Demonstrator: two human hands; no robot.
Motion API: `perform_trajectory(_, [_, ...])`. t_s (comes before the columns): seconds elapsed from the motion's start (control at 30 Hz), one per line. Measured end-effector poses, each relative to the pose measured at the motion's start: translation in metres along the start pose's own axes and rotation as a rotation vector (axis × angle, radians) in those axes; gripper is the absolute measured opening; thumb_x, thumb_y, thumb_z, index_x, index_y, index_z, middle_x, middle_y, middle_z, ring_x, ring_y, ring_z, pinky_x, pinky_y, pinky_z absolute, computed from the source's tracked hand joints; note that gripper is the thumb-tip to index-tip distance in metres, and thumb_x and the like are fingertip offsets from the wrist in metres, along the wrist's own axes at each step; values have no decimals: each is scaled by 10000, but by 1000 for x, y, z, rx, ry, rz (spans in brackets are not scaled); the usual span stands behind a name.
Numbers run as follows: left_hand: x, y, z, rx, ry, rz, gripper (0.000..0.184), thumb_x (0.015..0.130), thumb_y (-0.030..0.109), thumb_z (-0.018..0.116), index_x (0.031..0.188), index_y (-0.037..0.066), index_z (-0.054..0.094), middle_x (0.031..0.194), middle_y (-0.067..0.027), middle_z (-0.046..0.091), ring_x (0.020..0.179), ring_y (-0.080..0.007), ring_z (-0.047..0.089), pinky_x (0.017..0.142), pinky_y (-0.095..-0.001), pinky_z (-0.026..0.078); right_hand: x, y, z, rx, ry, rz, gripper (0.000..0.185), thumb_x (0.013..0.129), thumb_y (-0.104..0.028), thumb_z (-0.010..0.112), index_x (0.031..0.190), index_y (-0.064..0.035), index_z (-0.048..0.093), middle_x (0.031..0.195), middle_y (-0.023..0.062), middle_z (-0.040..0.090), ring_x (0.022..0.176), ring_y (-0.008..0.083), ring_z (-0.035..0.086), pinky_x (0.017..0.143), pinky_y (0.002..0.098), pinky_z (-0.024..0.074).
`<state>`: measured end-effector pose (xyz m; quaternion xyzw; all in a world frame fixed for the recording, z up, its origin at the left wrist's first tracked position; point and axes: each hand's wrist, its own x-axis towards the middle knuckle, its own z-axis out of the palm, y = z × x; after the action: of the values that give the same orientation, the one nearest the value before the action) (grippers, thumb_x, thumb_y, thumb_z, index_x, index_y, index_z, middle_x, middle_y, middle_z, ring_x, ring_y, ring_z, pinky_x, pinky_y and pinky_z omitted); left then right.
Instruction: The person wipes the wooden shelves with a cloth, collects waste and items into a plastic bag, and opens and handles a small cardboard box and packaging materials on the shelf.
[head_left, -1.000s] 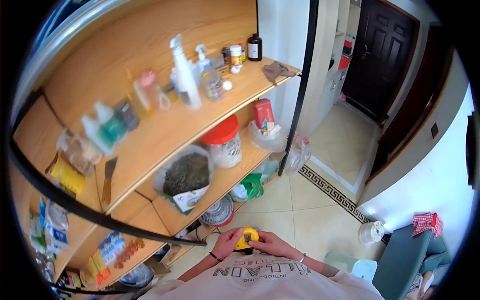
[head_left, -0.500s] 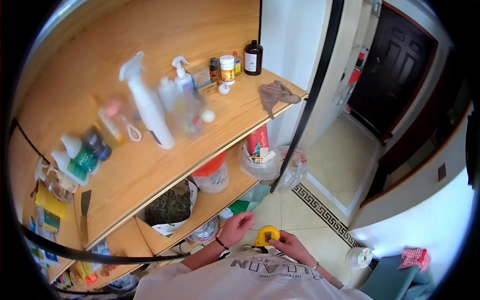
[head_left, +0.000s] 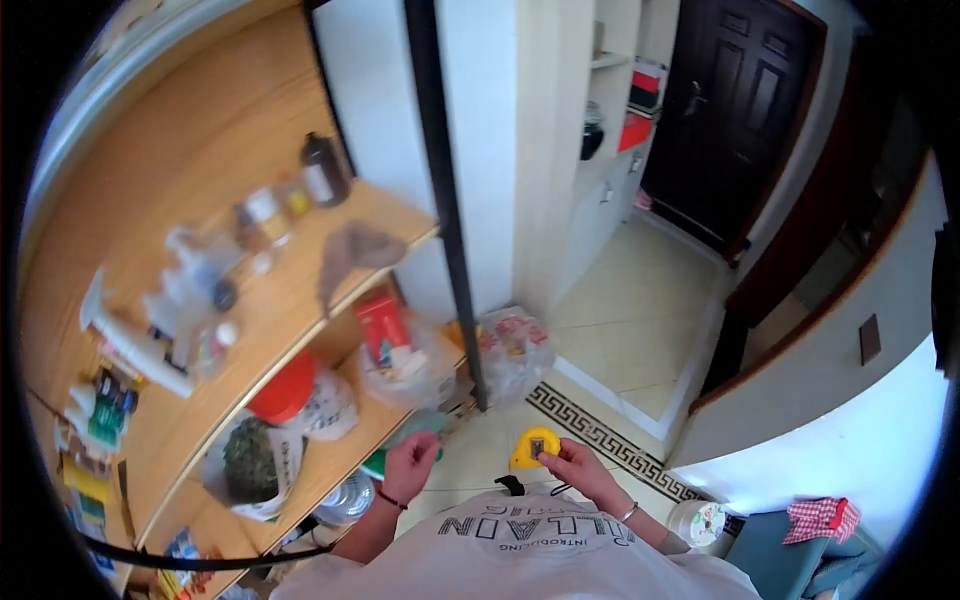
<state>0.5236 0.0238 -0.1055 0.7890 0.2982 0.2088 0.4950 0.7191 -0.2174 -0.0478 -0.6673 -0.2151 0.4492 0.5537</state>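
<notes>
A yellow tape measure (head_left: 535, 447) is in my right hand (head_left: 578, 468), with the thumb resting on its dark centre and the fingers behind it. My left hand (head_left: 413, 462) is a short way to the left, apart from the tape measure. Its fingers are loosely curled in, and nothing shows in them. Both hands hang in front of my white shirt (head_left: 560, 540), above the tiled floor. Below and behind the left hand is a green bag (head_left: 395, 448) by the lower shelf.
On the left, a wooden shelf (head_left: 290, 290) carries a white spray bottle (head_left: 135, 345), a dark brown bottle (head_left: 325, 170) and a brown cloth (head_left: 355, 255). Under it sit a red-lidded container (head_left: 282, 388) and plastic bags. A black post (head_left: 455, 230) rises at the shelf's end. A teal stool (head_left: 770, 550) stands right.
My view has turned right, so the shelf has shifted left and more of the hallway shows. My left hand has moved left, farther from the tape measure, which stays in my right hand.
</notes>
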Motion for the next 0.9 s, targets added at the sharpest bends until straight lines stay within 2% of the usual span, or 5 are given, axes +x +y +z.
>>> perform_trajectory(0.1, [9,35,49,109,-217,-35,221,821,194,646,995,61,621,666,-49,599,566,-107,541,552,-247,459,18,9,-64,17,50,7,274,860,-282,632,970,-34,593,680,-44,509,589,32,436,521,188,361])
perform_trajectory(0.33, [65,46,108,322,-379,16,247,815,254,640,990,80,635,717,-72,638,608,-175,609,572,-298,491,103,-34,-162,109,136,16,269,855,-300,635,912,-41,588,633,-53,476,526,31,405,454,190,319])
perform_trajectory(0.67, [197,-6,172,54,-243,-120,300,812,288,651,1015,68,634,736,-91,656,656,-188,641,618,-308,504,260,-141,-282,117,236,-236,248,846,-277,648,925,-50,587,649,-45,492,512,32,407,442,187,312])
perform_trajectory(0.73, [222,29,172,247,-363,-229,310,813,290,644,1030,68,629,762,-101,659,691,-202,644,640,-315,505,287,-172,-314,64,318,-279,246,836,-269,662,976,-77,599,654,-47,500,510,29,411,441,185,312])
perform_trajectory(0.9, [246,21,181,345,-266,-186,342,798,329,641,1047,94,627,812,-89,661,733,-230,638,677,-345,509,343,-274,-386,-18,570,-545,316,826,-222,674,1096,-74,601,677,-63,498,536,20,419,451,185,319])
